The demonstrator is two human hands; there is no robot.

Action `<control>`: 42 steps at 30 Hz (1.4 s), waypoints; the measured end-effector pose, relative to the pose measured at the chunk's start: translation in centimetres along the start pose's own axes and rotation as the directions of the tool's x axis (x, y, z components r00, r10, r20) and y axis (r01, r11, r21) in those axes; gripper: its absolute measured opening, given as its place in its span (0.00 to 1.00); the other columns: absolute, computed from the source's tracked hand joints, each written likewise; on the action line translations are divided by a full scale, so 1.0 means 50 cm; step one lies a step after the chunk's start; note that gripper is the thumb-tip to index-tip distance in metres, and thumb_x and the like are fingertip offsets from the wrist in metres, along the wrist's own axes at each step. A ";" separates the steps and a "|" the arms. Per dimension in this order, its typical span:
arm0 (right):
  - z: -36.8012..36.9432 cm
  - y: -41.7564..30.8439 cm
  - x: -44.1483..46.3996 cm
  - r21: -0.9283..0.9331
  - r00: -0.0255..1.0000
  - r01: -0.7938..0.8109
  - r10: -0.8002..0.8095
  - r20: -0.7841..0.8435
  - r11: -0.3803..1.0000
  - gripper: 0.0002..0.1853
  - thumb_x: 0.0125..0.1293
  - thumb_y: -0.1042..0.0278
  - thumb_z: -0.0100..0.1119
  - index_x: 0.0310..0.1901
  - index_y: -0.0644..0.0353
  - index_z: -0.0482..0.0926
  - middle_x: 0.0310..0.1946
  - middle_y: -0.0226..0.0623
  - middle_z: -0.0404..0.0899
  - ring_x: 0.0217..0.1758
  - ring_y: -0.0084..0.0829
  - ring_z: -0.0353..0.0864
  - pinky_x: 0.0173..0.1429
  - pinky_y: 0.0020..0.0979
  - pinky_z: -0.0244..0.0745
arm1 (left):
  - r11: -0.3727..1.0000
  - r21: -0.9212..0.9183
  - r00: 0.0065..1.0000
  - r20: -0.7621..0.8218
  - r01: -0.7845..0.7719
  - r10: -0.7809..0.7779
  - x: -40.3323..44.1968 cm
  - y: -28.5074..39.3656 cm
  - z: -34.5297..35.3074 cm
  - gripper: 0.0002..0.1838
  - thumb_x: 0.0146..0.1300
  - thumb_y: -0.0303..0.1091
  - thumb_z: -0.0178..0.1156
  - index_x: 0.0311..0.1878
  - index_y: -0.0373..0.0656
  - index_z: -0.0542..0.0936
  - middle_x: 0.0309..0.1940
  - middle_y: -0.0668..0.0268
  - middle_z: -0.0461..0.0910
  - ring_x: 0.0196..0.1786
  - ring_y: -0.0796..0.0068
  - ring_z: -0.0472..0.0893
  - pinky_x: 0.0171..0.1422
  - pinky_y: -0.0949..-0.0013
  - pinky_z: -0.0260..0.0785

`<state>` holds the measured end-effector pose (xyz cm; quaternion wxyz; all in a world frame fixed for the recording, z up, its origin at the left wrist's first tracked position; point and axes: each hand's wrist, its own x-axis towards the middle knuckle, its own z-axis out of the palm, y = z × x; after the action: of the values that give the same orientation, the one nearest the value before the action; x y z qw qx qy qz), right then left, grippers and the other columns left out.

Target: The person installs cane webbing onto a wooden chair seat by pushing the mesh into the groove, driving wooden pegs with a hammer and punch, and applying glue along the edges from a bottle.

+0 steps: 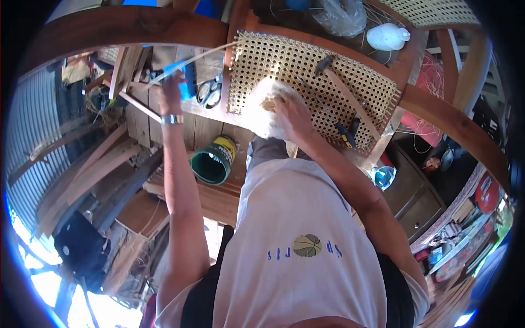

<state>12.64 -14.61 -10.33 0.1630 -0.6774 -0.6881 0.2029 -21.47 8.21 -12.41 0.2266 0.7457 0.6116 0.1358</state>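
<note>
My left hand [171,94], with a watch at the wrist, is raised at the left with its fingers closed round a thin cane strip [205,53]. The strip runs from the hand to the corner of a woven cane panel [262,57] set in a wooden frame. My right hand [292,116] lies over a white, glaring cloth-like thing [261,121] at the panel's near edge. Its fingers are bent together; glare hides what they pinch. Beside it on the panel lie a hammer [350,94], a thin pointed tool [322,106] and a yellow-black handled tool [345,136].
Scissors [210,93] lie left of the panel. Below them a green-lined tin [213,163] rests on its side. A white bottle [387,37] and a clear plastic bag [342,16] sit beyond the panel. Curved wooden rails [131,27] cross the top; timber [87,169] is stacked left.
</note>
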 end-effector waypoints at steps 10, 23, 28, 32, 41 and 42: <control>-0.027 -0.066 -0.014 0.182 0.970 -0.150 0.180 -0.163 0.972 0.05 0.67 0.71 0.55 0.42 0.57 0.79 0.36 0.45 0.81 0.38 0.50 0.82 0.44 0.45 0.78 | 0.995 -0.075 0.997 0.039 0.070 -0.067 -0.210 0.226 0.078 0.11 0.69 0.40 0.61 0.48 0.45 0.83 0.36 0.59 0.85 0.33 0.56 0.80 0.41 0.59 0.74; -0.022 -0.096 -0.038 0.361 0.883 -0.169 0.303 -0.358 0.917 0.06 0.66 0.70 0.60 0.42 0.60 0.80 0.33 0.52 0.82 0.39 0.54 0.82 0.42 0.48 0.76 | 0.811 -0.545 0.925 0.155 -0.213 0.347 -0.241 0.329 0.049 0.07 0.64 0.34 0.66 0.40 0.41 0.86 0.33 0.61 0.86 0.34 0.66 0.86 0.39 0.65 0.77; -0.031 -0.115 -0.044 0.442 0.837 -0.275 0.439 -0.327 0.854 0.07 0.63 0.71 0.63 0.41 0.61 0.84 0.36 0.50 0.83 0.41 0.53 0.82 0.46 0.44 0.77 | 0.801 -0.565 0.893 0.235 -0.195 0.384 -0.233 0.329 0.067 0.08 0.64 0.35 0.66 0.42 0.43 0.86 0.35 0.62 0.87 0.36 0.68 0.87 0.42 0.66 0.78; -0.026 -0.107 -0.050 0.464 0.806 -0.262 0.456 -0.378 0.846 0.10 0.60 0.75 0.63 0.44 0.62 0.84 0.38 0.50 0.84 0.42 0.49 0.84 0.46 0.40 0.79 | 0.823 -0.526 0.879 0.264 -0.214 0.397 -0.230 0.339 0.070 0.08 0.64 0.35 0.67 0.42 0.43 0.86 0.35 0.64 0.87 0.37 0.69 0.87 0.44 0.67 0.79; -0.080 -0.131 -0.068 0.856 0.794 -0.135 0.571 -0.208 0.500 0.09 0.66 0.74 0.63 0.47 0.64 0.82 0.38 0.40 0.84 0.37 0.33 0.85 0.43 0.31 0.80 | 0.864 -0.489 0.887 0.339 -0.120 0.315 -0.227 0.414 0.028 0.11 0.66 0.38 0.66 0.46 0.43 0.87 0.36 0.64 0.88 0.35 0.71 0.86 0.42 0.66 0.77; -0.096 -0.138 -0.070 0.987 0.806 -0.137 0.589 0.063 0.082 0.09 0.68 0.73 0.63 0.47 0.66 0.81 0.37 0.37 0.83 0.37 0.29 0.84 0.43 0.29 0.79 | 0.811 -0.582 0.872 0.367 -0.055 0.323 -0.226 0.418 0.030 0.12 0.66 0.39 0.65 0.47 0.43 0.87 0.33 0.67 0.87 0.32 0.75 0.83 0.38 0.69 0.75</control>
<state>9.16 -17.81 -2.53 0.6136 -0.5923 -0.1618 0.4965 -5.37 -6.17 -2.32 0.5525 0.7168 0.3967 0.1536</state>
